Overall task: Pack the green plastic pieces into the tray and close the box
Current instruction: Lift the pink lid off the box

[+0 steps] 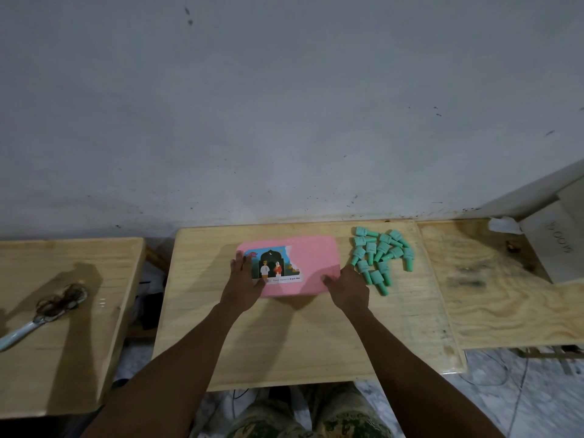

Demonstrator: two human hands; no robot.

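A pink box (316, 263) lies flat and closed on the middle wooden table, with a partly torn picture label on its lid. My left hand (245, 284) rests on the box's left end, fingers spread over the label. At the box's near right corner my right hand (349, 289) grips the edge. A heap of several green plastic pieces (380, 256) lies on the table just right of the box, close to my right hand. No tray is visible.
A second wooden table (63, 311) at the left carries a pale-handled tool with dark tangled material (60, 300). A plywood board (499, 286) at the right holds a white box (556, 245) and crumpled paper. A grey wall stands behind. Cables lie on the floor.
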